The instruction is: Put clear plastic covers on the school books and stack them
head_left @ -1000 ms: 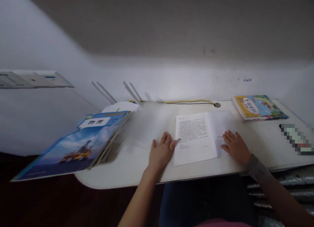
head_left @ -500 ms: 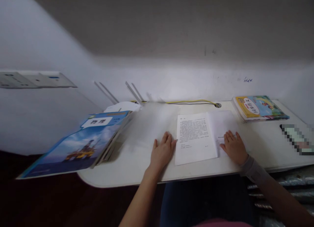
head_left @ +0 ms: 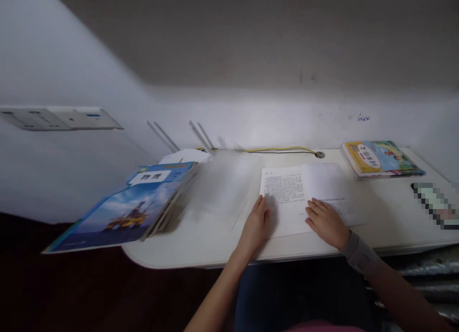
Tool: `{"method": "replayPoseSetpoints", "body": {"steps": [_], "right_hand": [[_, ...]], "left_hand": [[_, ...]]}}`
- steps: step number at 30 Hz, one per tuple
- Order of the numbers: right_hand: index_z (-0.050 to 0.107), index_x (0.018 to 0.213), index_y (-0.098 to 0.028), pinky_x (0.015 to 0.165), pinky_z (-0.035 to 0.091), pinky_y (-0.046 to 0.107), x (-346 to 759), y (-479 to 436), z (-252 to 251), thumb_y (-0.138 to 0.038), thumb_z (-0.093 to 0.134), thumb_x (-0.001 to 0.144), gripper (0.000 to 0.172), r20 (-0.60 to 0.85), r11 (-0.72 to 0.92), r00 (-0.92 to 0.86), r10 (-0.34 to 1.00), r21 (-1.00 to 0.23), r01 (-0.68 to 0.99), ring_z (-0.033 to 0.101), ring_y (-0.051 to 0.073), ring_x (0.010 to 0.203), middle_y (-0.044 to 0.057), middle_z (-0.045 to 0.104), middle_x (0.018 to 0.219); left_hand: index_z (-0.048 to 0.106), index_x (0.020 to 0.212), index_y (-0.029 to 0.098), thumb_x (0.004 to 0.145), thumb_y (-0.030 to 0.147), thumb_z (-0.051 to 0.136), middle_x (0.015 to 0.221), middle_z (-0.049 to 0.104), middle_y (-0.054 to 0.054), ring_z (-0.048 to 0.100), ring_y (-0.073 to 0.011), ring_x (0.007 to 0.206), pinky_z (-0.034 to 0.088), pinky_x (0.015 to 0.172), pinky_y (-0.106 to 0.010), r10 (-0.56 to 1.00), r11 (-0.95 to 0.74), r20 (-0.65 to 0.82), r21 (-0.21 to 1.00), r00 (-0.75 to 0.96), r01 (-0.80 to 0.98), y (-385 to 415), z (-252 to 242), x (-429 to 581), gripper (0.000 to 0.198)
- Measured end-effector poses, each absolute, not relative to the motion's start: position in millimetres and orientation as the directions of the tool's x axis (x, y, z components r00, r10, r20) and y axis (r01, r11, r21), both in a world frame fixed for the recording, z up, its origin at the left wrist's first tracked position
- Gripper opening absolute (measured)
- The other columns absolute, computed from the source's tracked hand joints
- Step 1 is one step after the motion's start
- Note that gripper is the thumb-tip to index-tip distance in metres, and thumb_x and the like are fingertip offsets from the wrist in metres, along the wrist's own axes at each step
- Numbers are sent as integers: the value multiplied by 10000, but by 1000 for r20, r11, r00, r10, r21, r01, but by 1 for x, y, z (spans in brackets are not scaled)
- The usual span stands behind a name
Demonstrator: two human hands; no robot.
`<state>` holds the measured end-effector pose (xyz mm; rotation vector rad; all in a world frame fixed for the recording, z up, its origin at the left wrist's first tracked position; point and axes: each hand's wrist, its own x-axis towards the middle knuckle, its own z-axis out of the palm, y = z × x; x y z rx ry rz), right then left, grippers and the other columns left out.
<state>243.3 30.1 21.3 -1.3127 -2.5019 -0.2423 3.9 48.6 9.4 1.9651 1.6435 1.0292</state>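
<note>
A printed white sheet (head_left: 287, 191) lies on the white desk (head_left: 186, 246) in front of me, on top of another sheet (head_left: 328, 183) that sticks out to its right. My left hand (head_left: 256, 224) rests flat on the printed sheet's left edge, fingers stretched out. My right hand (head_left: 324, 222) lies flat on the sheet's lower right part, fingers spread. Neither hand grips anything.
A blue book (head_left: 125, 210) with an oil-rig cover overhangs the desk's left edge on a tilted stack. A colourful stack of books (head_left: 380, 157) sits at the back right. A yellow cable (head_left: 279, 149) runs along the wall to a desk hole. A blurred-out object (head_left: 435, 203) lies at the right.
Both hands have slid inward onto the printed sheet: the left from the bare desk onto its left edge, the right from the underlying sheet onto its lower right.
</note>
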Motion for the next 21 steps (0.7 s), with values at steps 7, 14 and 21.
{"method": "replayPoseSetpoints", "body": {"steps": [7, 14, 21], "right_hand": [[581, 1139, -40, 1026, 406, 381, 243, 32, 5, -201, 545, 847, 336, 332, 584, -551, 766, 1, 812, 480, 273, 1215, 207, 556, 1256], [577, 1140, -59, 1009, 429, 411, 243, 31, 4, -192, 512, 858, 318, 338, 601, -564, 754, -8, 799, 489, 279, 1207, 201, 551, 1265], [593, 1121, -135, 1025, 406, 409, 252, 35, 14, -279, 461, 901, 295, 308, 611, -531, 790, -315, 726, 499, 235, 1200, 144, 585, 1235]], "left_hand": [[636, 937, 142, 714, 305, 673, 1050, 674, -108, 582, -234, 1070, 432, 954, -346, 976, 202, -205, 978, -70, -49, 62, 31, -20, 278], [655, 835, 113, 655, 249, 731, 858, 701, -112, 652, -199, 802, 510, 740, -297, 885, 465, -440, 855, 154, -228, 68, 57, -27, 239], [626, 992, 126, 697, 329, 648, 866, 701, -89, 649, -206, 750, 508, 678, -305, 945, 234, -231, 972, 230, 13, 69, 85, 2, 358]]}}
